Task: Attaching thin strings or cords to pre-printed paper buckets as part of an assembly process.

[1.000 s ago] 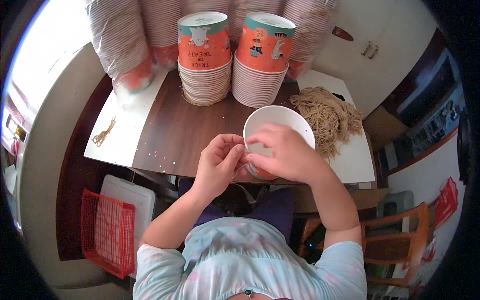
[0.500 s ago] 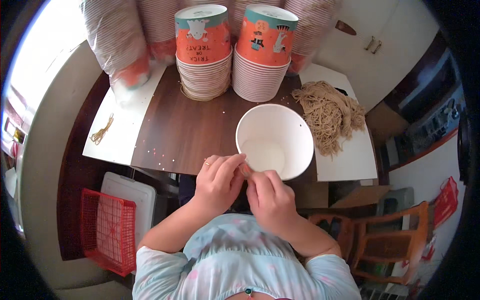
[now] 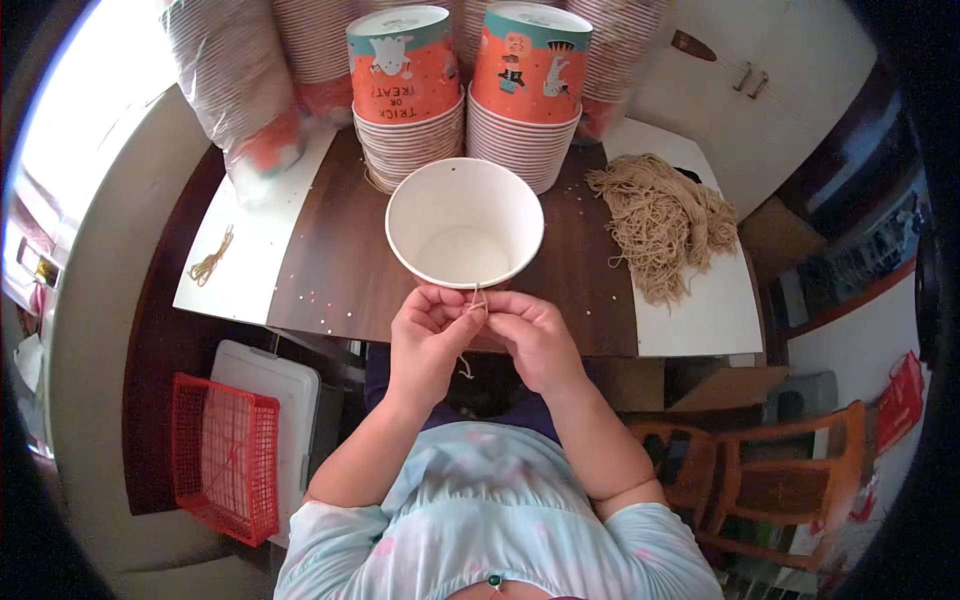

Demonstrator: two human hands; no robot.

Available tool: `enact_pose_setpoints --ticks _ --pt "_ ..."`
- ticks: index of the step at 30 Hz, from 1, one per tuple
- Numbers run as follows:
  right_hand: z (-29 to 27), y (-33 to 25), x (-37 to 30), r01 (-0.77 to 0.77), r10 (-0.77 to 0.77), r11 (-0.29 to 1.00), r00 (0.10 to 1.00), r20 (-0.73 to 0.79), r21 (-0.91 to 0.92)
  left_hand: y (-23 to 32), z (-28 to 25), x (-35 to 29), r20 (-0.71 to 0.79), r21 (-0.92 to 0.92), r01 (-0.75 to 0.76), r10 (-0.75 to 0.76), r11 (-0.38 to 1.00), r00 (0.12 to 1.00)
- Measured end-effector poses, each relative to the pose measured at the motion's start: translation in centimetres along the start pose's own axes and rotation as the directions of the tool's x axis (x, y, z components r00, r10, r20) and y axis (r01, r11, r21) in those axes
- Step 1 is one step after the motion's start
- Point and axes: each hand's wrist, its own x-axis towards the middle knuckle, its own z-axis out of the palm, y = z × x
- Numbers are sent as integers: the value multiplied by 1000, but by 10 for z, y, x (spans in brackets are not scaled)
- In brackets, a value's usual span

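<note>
Fingers of the left hand [image 3: 435,328] and right hand [image 3: 530,335] pinch a thin tan string [image 3: 478,288]; neither hand is nearer; its loop points away, to the near rim of the round white-lined paper bucket [image 3: 465,215], just beyond.

The brown-and-white table [image 3: 335,245] bears two inverted paper-bucket stacks [image 3: 408,75], plastic-wrapped bucket stacks [image 3: 228,95] behind, a tangled tan string heap [image 3: 665,225] at right and a string hank [image 3: 209,265] at left.

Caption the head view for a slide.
Left hand and right hand pinch cord at the near side of an open bucket.
</note>
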Motion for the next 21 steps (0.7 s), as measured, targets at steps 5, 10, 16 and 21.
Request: enact_pose_setpoints --ticks 5,10,16,21 --pt "7 2 0 -58 56 975 998 14 215 10 4 -6 -30 23 -11 12 1000 999" --pt "6 1 4 -37 46 968 999 -29 247 8 2 -8 -30 208 -160 170 965 985" --pt "2 1 6 -63 78 961 996 -47 268 2 1 -11 61 446 -295 300 845 952" --pt "-6 2 4 -106 110 967 994 -1 231 6 4 -11 204 707 -457 463 540 863"
